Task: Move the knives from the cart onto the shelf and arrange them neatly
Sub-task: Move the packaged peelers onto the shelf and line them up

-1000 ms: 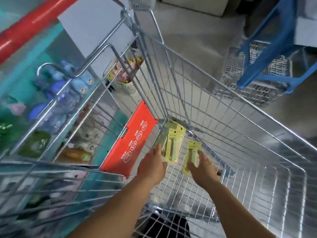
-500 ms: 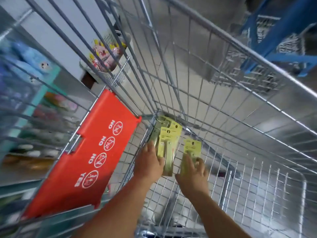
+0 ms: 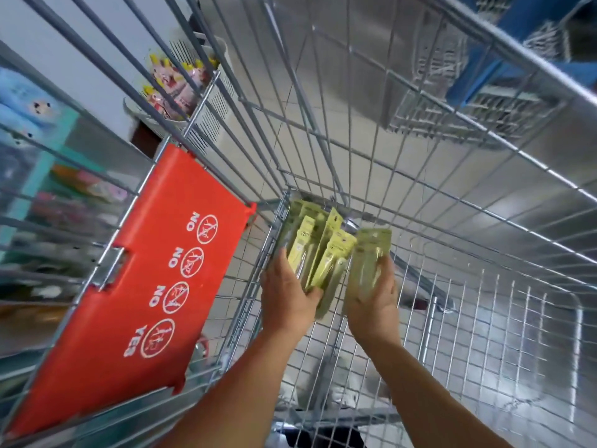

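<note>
Stage: you were at pickup, nothing shelved yet | left hand (image 3: pixel 287 302) grasped a fanned bunch of knife packs (image 3: pixel 318 253) | right hand (image 3: pixel 374 299) grasped one knife pack (image 3: pixel 368 257) | all low inside the cart (image 3: pixel 484 334) | left: carrying, arranging.

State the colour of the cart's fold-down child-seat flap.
Red flap, with white symbols and lettering; the head view shows it.
</note>
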Available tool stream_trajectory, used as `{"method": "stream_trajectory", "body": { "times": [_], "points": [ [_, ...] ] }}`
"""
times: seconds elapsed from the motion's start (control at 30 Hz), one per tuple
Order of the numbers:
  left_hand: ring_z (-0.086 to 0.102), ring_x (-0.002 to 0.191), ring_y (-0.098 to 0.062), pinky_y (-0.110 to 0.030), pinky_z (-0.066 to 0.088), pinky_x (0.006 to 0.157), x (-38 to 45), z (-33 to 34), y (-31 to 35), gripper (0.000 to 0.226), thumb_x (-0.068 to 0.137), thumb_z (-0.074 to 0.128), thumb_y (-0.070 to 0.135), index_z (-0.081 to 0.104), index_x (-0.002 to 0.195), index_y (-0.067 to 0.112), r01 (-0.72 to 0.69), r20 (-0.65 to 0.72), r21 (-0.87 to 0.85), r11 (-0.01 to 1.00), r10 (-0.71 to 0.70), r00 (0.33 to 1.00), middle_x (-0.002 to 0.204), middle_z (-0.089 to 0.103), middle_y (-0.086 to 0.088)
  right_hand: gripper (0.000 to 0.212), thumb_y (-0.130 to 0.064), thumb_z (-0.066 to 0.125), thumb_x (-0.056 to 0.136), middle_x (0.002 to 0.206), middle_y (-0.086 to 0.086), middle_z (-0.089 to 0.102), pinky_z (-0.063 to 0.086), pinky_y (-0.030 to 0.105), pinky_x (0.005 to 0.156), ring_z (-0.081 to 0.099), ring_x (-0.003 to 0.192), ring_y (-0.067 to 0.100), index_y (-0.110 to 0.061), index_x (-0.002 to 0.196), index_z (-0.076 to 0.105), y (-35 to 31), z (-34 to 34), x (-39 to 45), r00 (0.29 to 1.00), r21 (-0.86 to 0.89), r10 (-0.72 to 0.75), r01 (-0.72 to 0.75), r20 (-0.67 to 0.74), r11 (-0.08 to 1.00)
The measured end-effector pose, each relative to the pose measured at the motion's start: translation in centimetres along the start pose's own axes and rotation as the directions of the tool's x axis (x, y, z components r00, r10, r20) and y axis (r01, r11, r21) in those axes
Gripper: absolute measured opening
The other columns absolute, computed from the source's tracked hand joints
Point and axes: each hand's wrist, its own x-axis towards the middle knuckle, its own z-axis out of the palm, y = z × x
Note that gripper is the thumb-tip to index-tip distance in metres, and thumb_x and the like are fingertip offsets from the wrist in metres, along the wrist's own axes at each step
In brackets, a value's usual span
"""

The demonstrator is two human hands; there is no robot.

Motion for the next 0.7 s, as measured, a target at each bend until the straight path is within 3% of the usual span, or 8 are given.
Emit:
{"method": "stream_trajectory", "body": {
  "times": [0.03,0.1,0.17,0.33,0.4,0.57,0.63,0.7],
  "points": [
    [0.033,0.133,-0.024,-0.032,0.030,0.107,0.1,0.0,0.0,0.092,0.075,0.076,0.031,0.023,0.148,0.014,0.009,0.000,-0.013,1.000,-0.009,1.000,0.145,0.038,-0.008,0.086,-0.004,0.055,0.080,0.143,0.006,0.040,0.041,0.021,0.065,0.049,0.081,0.011,-0.029,0.148,0.008,-0.2,0.0,-0.1,0.999,0.040,0.038,-0.038,0.001,0.998],
    [0.039,0.126,-0.024,-0.030,0.036,0.099,0.4,-0.1,-0.1,0.079,0.079,0.073,0.032,0.031,0.144,0.015,0.025,-0.003,-0.031,0.999,-0.025,1.000,0.137,0.043,-0.010,0.089,-0.003,0.054,0.081,0.145,0.001,0.043,0.045,0.026,0.075,0.059,0.100,0.020,-0.023,0.151,0.003,-0.5,0.1,-0.4,0.997,0.104,0.070,-0.073,0.037,0.992],
    [0.045,0.121,-0.023,-0.029,0.039,0.093,0.6,-0.1,0.1,0.067,0.081,0.071,0.031,0.040,0.138,0.014,0.041,0.008,-0.044,0.998,-0.040,0.999,0.132,0.047,-0.009,0.079,-0.004,0.052,0.083,0.141,0.002,0.047,0.049,0.036,0.090,0.056,0.116,0.026,-0.018,0.149,0.011,-1.0,0.3,-0.4,0.995,0.133,0.082,-0.089,0.058,0.987],
    [0.062,0.094,-0.028,-0.035,0.048,0.076,0.5,-0.3,0.5,0.042,0.085,0.066,0.029,0.047,0.119,0.013,0.085,0.053,0.001,0.996,-0.085,0.995,0.110,0.063,-0.009,0.052,-0.017,0.054,0.087,0.126,0.010,0.051,0.044,0.045,0.096,0.052,0.113,0.029,-0.012,0.135,0.035,-2.3,1.2,0.0,0.987,0.073,0.129,-0.136,0.092,0.988],
    [0.064,0.089,-0.030,-0.035,0.048,0.072,0.5,-0.4,0.6,0.033,0.087,0.062,0.026,0.047,0.114,0.014,0.077,0.045,0.035,0.996,-0.078,0.996,0.102,0.065,-0.009,0.059,-0.026,0.058,0.086,0.127,0.008,0.051,0.044,0.045,0.097,0.051,0.115,0.030,-0.015,0.137,0.032,-2.8,1.5,0.1,0.983,0.074,0.142,-0.151,0.119,0.986],
    [0.064,0.090,-0.032,-0.036,0.046,0.069,0.3,-0.4,0.7,0.028,0.088,0.061,0.029,0.047,0.109,0.015,0.071,0.037,0.051,0.996,-0.073,0.997,0.100,0.066,-0.009,0.101,-0.048,0.072,0.072,0.135,0.010,0.038,0.035,0.043,0.107,0.039,0.126,0.029,-0.019,0.148,0.011,-3.6,2.1,0.5,0.977,0.013,0.172,-0.175,0.129,0.985],
    [0.064,0.090,-0.032,-0.033,0.041,0.065,0.2,-0.5,0.7,0.030,0.089,0.060,0.029,0.047,0.112,0.015,0.054,0.032,0.056,0.997,-0.056,0.998,0.101,0.066,-0.009,0.099,-0.041,0.072,0.074,0.137,0.009,0.035,0.036,0.043,0.107,0.039,0.125,0.028,-0.021,0.148,0.009,-3.5,2.0,0.8,0.973,0.019,0.196,-0.200,0.124,0.980],
    [0.063,0.088,-0.031,-0.031,0.037,0.063,-0.1,-0.5,0.6,0.034,0.090,0.059,0.029,0.045,0.117,0.014,0.035,0.019,0.065,0.997,-0.037,0.999,0.101,0.064,-0.009,0.078,-0.023,0.062,0.081,0.137,0.009,0.042,0.044,0.041,0.100,0.050,0.118,0.029,-0.019,0.144,0.015,-3.2,1.7,0.9,0.975,0.067,0.201,-0.208,0.093,0.976]
  ]
}}
